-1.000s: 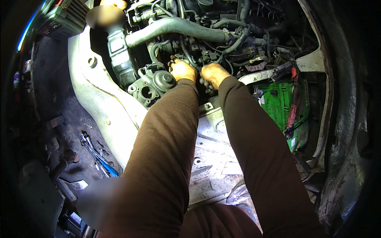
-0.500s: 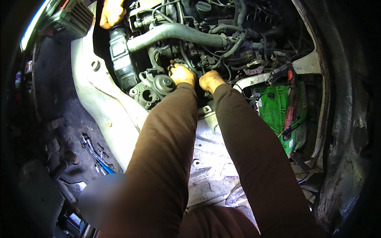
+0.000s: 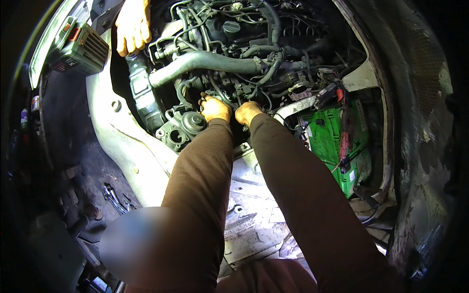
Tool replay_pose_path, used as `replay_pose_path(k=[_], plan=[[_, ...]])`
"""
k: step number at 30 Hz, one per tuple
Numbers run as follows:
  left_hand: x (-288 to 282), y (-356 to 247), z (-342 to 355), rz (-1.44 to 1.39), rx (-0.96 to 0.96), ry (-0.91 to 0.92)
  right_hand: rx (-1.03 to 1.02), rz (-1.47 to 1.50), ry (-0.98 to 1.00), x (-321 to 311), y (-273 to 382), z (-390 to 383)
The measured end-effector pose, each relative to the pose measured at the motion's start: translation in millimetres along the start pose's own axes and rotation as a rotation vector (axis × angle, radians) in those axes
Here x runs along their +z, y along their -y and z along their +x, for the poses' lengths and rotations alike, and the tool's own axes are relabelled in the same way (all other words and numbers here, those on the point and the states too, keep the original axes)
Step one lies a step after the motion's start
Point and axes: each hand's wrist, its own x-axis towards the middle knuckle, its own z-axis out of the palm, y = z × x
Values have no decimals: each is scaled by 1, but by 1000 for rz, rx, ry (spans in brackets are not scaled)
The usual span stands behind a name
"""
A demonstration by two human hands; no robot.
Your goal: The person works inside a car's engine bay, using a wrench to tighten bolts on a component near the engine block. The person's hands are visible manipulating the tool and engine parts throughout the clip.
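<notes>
Both my arms, in brown sleeves, reach into an engine bay. My left hand [image 3: 215, 108] is closed among the hoses below a thick grey pipe [image 3: 207, 62]; whatever its curled fingers grip is hidden. Just to its right my right hand [image 3: 247, 113] is closed too, its fingertips out of sight behind the knuckles. Left of my left hand sits a metal housing [image 3: 180, 129] with a round cap and an open round port. A thin dark hose [image 3: 220, 90] runs down between the pipe and my hands.
Another person's hand [image 3: 133, 29] rests at the top of a black duct [image 3: 141, 90]. A green battery [image 3: 332, 146] with a red cable stands at right. A boxy lamp or battery unit [image 3: 80, 51] is at upper left. Several wrenches [image 3: 115, 198] lie on the floor beyond the pale fender [image 3: 127, 146].
The view has shifted, so the engine sits lower and further left in it. My hands keep their places on the engine. The other person's fingers now show stretched out above the duct.
</notes>
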Motion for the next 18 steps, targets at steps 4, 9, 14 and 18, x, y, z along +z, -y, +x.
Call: replay_pose_path(k=[4, 9, 14, 18], plan=[[-2, 7, 1, -12, 27, -16, 214, 729, -55, 10, 2, 5], [11, 18, 21, 22, 27, 18, 631, 2346, -251, 6, -7, 1], [12, 11, 15, 37, 31, -1, 396, 1431, -415, 24, -13, 17], [17, -9, 6, -8, 77, 38, 490, 857, -177, 39, -30, 60]])
